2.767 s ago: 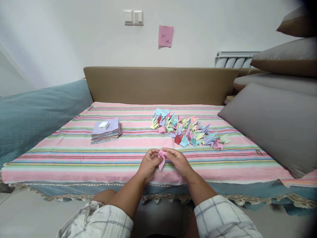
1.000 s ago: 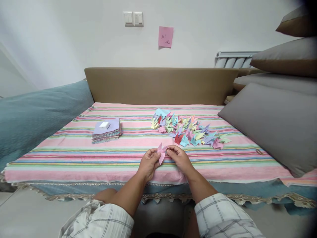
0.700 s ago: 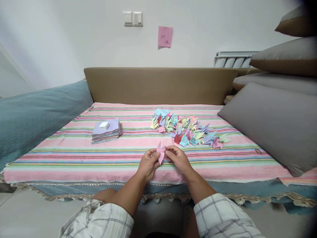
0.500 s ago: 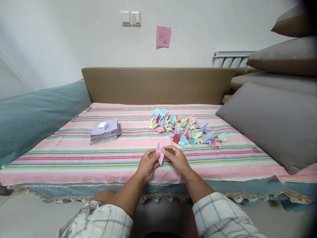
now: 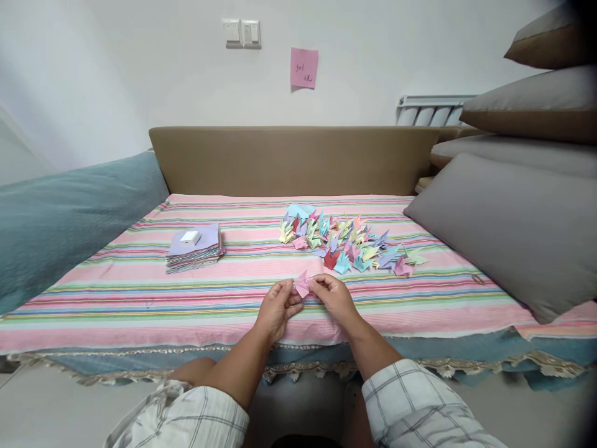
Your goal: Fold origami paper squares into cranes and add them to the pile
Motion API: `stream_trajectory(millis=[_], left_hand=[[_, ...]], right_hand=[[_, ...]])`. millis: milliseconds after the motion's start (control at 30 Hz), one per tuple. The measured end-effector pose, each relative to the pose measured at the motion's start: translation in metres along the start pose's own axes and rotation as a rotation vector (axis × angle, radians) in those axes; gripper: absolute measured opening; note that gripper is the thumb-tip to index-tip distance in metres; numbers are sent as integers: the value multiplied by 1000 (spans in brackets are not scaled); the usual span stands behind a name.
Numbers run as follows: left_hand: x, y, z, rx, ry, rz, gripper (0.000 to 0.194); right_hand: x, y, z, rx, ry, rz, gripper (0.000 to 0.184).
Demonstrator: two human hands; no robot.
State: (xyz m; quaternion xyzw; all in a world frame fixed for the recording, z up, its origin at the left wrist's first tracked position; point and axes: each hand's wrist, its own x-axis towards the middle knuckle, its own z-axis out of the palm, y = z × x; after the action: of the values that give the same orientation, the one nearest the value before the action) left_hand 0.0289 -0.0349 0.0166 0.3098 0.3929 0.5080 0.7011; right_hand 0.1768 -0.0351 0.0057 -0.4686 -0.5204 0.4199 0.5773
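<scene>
A pink paper crane point(image 5: 303, 285) is held up between my two hands, above the near part of the striped cloth. My left hand point(image 5: 278, 308) pinches its left side between thumb and fingers. On the other side, my right hand point(image 5: 334, 298) grips the right edge with thumb and forefinger. Just beyond my hands lies a spread of folded paper cranes point(image 5: 353, 246) in red, blue, green, yellow, purple and pink.
To the left stands a stack of square paper point(image 5: 194, 254) with a small white block point(image 5: 191, 238) on top. Grey cushions point(image 5: 504, 224) pile up at the right. A brown backrest point(image 5: 293, 162) runs along the far side, and a teal bolster point(image 5: 79, 218) lies left.
The pink crane has changed from a tall, upright shape to a wider one, spread between my hands. My left thumb has moved off its front. The view has shifted slightly.
</scene>
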Motion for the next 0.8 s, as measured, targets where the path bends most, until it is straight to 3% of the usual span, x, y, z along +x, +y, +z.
stream_trajectory(millis=[300, 500, 800], left_hand=[[4, 4, -4, 127, 94, 163, 33], [5, 5, -6, 145, 112, 207, 29], [6, 7, -7, 173, 92, 236, 27]], right_hand=[[3, -4, -5, -166, 99, -75, 31], [15, 5, -2, -182, 176, 16, 32], [61, 30, 17, -170, 424, 153, 39]])
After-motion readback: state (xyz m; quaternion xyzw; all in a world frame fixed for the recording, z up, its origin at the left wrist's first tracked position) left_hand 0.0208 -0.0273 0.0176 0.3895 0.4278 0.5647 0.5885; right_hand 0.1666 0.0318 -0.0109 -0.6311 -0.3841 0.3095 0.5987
